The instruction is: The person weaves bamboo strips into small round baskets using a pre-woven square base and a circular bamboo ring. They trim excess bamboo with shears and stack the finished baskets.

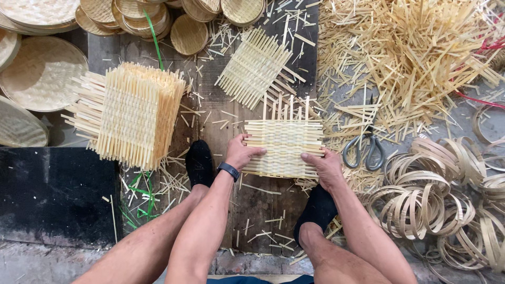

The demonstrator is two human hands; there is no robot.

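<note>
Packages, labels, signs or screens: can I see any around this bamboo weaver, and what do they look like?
No packages, labels or signs in view.
Wrist device: a small dark band with a dark face on the left hand's wrist, beside the woven bamboo mat; whether the face is a screen cannot be told.

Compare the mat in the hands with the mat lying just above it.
The held mat lies square, gripped by the left hand and right hand; the upper mat lies tilted and untouched. The held mat's loose ends point upward; the upper mat's fringe every side. Both are woven strips.
</note>
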